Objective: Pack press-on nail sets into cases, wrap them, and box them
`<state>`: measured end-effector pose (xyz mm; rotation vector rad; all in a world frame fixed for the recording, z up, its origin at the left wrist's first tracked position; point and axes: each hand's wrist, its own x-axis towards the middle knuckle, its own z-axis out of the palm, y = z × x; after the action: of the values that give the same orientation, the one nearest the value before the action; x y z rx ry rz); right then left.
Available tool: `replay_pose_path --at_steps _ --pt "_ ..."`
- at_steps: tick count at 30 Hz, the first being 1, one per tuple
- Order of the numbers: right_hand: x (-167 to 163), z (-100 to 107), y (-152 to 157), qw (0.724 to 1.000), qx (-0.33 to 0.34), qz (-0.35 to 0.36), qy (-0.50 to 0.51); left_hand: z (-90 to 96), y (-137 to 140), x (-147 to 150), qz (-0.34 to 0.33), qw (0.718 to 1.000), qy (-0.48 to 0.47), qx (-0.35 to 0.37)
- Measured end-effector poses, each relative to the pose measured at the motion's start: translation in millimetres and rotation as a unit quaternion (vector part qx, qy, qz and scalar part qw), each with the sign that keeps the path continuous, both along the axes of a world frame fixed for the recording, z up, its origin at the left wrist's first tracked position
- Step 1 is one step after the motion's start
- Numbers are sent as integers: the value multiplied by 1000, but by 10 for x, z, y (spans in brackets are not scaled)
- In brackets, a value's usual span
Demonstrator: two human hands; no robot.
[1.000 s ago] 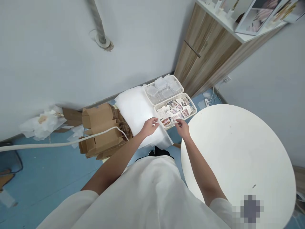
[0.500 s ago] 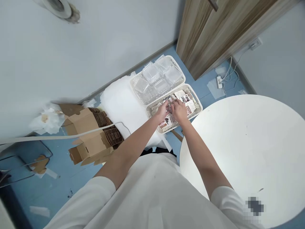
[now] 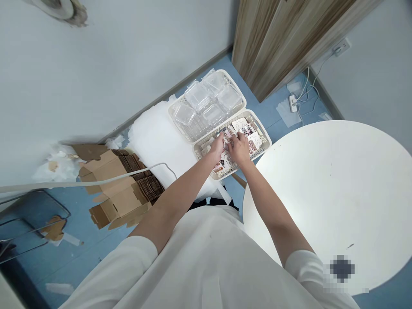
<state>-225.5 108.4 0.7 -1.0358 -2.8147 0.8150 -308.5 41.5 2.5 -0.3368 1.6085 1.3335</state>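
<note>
Both of my hands are inside a cream perforated basket [image 3: 269,145], which holds several white cards [image 3: 254,140] with rows of small reddish and dark pieces. My left hand [image 3: 216,147] is closed at the edge of a card with pinkish pieces [image 3: 229,134], thumb uppermost. Just to the right, my right hand [image 3: 240,150] bends its fingers down among the cards; what its fingertips grip is hidden. Behind, a second cream basket [image 3: 243,99] contains several clear plastic boxes [image 3: 198,95].
White wrapped padding [image 3: 154,133] lies left of the baskets. Beyond it are brown cardboard boxes [image 3: 119,191] on the blue floor, crossed by a pale cable [image 3: 116,179]. A round white table [image 3: 331,193] stands at right; a wooden cabinet [image 3: 267,43] and power strip [image 3: 292,104] are behind.
My hands have moved slightly apart, and the card with pinkish pieces shows more plainly between them. The whole view has shifted a little, with the baskets now further left.
</note>
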Motion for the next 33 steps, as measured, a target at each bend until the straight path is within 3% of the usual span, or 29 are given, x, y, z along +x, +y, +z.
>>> replay_pose_path --at_steps 5,9,14,20,22,26,30,33 --pt "-23 0 -41 988 -69 -106 84 19 -32 -19 7 1000 -10 6" --pt "86 164 -170 955 -162 -202 145 186 -191 70 4 997 67 28" --pt "387 490 -618 879 -287 -285 253 511 -582 230 -44 980 165 101" --pt "846 826 -1381 780 -407 -318 353 770 -1096 462 -177 946 162 220" --pt "1029 893 -1589 759 -430 -334 357 818 -1216 562 -203 934 161 245" --pt "1438 989 -1856 749 -442 -349 349 921 -1319 761 -260 913 133 283" --pt "1800 1072 -2009 714 -430 -404 376 1068 -1263 976 -340 882 111 308" --pt "1973 1109 -2108 692 -423 -425 402 1158 -1193 1204 -364 871 87 319"
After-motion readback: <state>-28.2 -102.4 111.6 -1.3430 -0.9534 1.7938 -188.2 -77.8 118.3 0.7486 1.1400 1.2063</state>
